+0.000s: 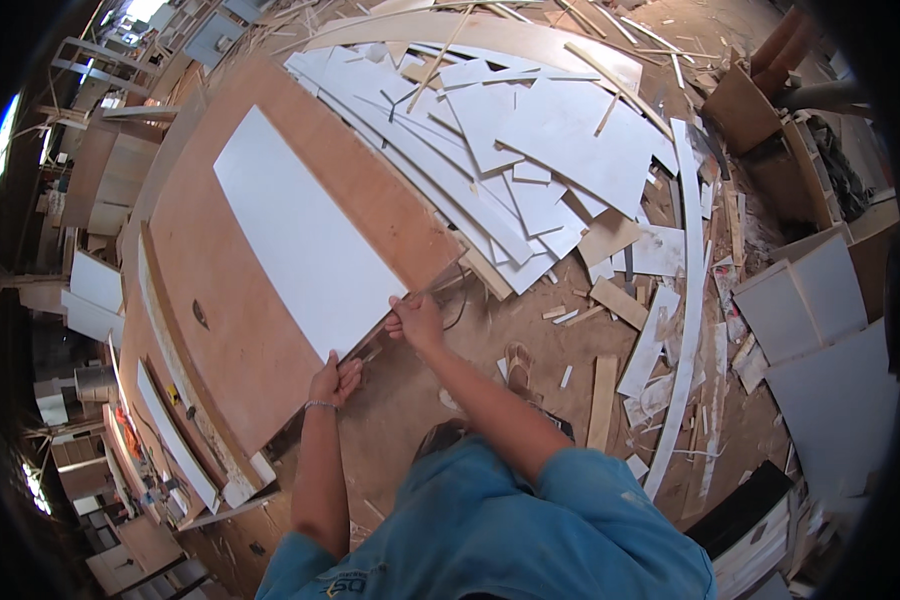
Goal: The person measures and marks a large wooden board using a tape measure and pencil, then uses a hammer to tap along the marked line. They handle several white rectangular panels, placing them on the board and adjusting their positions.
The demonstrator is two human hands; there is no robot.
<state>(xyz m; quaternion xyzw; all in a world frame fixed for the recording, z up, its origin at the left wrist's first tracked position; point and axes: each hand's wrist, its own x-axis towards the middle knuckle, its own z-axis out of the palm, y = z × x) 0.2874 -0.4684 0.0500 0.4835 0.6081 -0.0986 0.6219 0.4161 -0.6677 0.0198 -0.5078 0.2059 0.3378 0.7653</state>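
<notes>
At the near edge of the broad reddish-brown wooden board (pixel 240 350), the half-curled left hand (pixel 337 382) and tightly bent right hand (pixel 419 320) pinch the corners of the long white rectangular panel (pixel 305 230) lying on it.

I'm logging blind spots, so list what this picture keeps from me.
All in the head view:
White board: underside hidden, facing down.
Brown sheet: its dark oval mark is too small to tell hole from object.
Scrap pile: lower pieces covered by upper ones.
Blue shirt: cut off by the picture's lower edge.
</notes>
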